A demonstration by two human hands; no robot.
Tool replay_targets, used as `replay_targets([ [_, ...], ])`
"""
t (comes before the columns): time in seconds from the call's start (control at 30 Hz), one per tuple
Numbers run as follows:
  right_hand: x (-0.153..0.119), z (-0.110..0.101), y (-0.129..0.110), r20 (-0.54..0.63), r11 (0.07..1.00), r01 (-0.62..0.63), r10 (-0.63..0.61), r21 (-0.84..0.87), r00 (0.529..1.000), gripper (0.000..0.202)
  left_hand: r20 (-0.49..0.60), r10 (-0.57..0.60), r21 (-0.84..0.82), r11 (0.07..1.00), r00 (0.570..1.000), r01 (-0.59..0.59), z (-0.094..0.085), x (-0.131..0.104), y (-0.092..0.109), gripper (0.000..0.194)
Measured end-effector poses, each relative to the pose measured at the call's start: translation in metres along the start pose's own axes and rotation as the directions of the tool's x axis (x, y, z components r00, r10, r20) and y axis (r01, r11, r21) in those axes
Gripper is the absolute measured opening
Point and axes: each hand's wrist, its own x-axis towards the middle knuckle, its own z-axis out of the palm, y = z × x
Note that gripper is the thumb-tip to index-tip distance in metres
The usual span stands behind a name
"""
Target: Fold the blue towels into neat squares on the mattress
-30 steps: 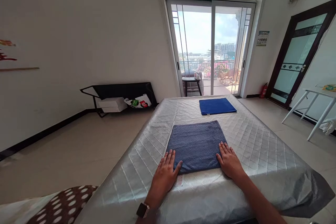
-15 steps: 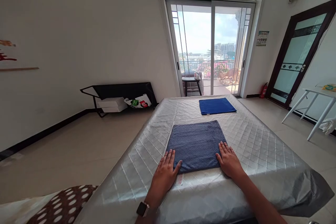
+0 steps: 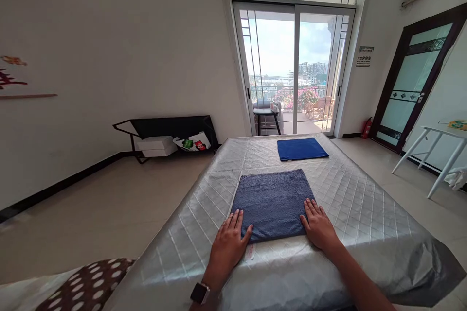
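A greyish-blue cloth [image 3: 274,204] lies flat on a silver quilted cover [image 3: 350,194] spread over a bed or table. At the cloth's near left corner, my left hand [image 3: 229,240] rests palm down with its fingers stretched out and thumb apart; a dark watch is on that wrist. My right hand [image 3: 318,223] lies flat on the near right edge, fingers extended. Neither hand grips anything. Beyond, a brighter blue cloth [image 3: 302,148] lies flat near the far edge. A small white tag [image 3: 250,251] shows beside my left hand.
A black rack [image 3: 171,129] with white boxes [image 3: 156,146] and a printed bag stands by the left wall. Brown dotted fabric [image 3: 85,286] is at the lower left. A white table [image 3: 443,130] stands at the right, and a red extinguisher [image 3: 366,128] near the door.
The view has shifted very slightly, so the scene sits a little lower. Both hands stay flat on the cloth, which has not visibly moved.
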Motion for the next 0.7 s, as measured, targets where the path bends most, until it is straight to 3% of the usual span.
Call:
replay_targets([
  [0.37,0.004,0.012,0.007,-0.042,0.999,0.032,-0.032,-0.007,0.999,0.062,-0.03,0.053,0.003,0.999,0.998,-0.053,0.003,0.001,-0.004,0.064],
  [0.7,0.002,0.006,0.002,-0.029,1.0,0.013,-0.013,0.0,1.0,0.061,-0.018,0.095,-0.043,0.994,0.995,-0.096,-0.005,0.003,0.001,0.062],
])
